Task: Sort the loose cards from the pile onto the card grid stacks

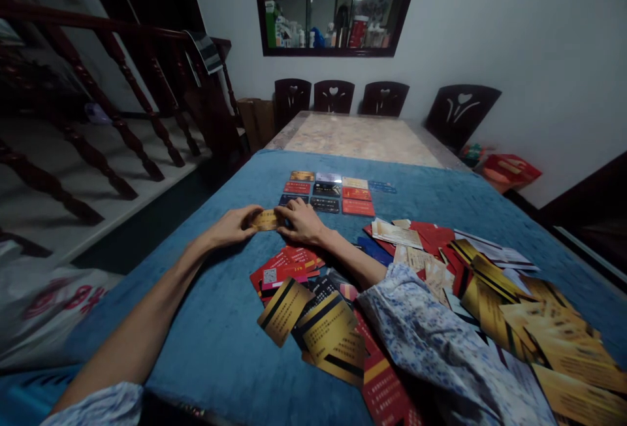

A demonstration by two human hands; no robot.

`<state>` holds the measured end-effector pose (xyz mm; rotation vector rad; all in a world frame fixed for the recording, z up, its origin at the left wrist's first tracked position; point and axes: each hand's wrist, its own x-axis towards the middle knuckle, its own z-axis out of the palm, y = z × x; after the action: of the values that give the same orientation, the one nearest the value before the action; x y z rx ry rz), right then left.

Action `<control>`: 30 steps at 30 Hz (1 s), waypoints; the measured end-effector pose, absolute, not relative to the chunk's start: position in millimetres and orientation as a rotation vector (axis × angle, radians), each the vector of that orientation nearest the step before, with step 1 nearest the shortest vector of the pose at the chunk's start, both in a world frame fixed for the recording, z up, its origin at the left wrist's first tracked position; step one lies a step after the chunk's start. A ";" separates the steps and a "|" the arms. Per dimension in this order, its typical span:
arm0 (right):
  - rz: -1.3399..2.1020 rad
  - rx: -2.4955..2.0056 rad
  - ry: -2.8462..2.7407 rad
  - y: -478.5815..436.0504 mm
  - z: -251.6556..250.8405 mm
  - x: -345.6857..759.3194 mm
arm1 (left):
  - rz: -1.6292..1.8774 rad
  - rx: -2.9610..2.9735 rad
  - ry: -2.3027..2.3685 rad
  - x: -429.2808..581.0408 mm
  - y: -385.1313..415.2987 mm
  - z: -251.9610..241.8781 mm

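My left hand [234,225] and my right hand [302,220] both pinch one gold card [266,219], held flat just above the blue cloth [210,321]. The left hand grips its left end, the right hand its right end. Just beyond the hands lie several cards in neat rows [333,194], red, dark, gold and blue. A loose heap of red, gold and dark cards [313,311] lies under and beside my right forearm, spreading out to the right [490,276].
The blue cloth covers the near part of a long table; its bare marbled top [360,137] runs on to several dark chairs [334,96] by the wall. A wooden stair railing [112,80] stands at left. A plastic bag [44,308] sits at lower left.
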<state>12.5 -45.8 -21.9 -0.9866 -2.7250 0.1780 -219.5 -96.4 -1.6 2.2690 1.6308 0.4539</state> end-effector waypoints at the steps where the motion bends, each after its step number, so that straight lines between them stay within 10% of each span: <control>1: 0.176 -0.988 -2.727 -45.6 -21.8 12.6 | 0.456 2.259 1.633 -220.9 -95.8 -2.6; 30: 0.139 -1.035 -2.742 -44.5 -6.1 12.2 | 0.404 2.321 1.532 -235.0 -74.6 3.4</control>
<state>12.2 -44.5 -6.1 -1.0346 -2.7423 0.1386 -235.0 -74.6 3.4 2.3209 1.5321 0.4045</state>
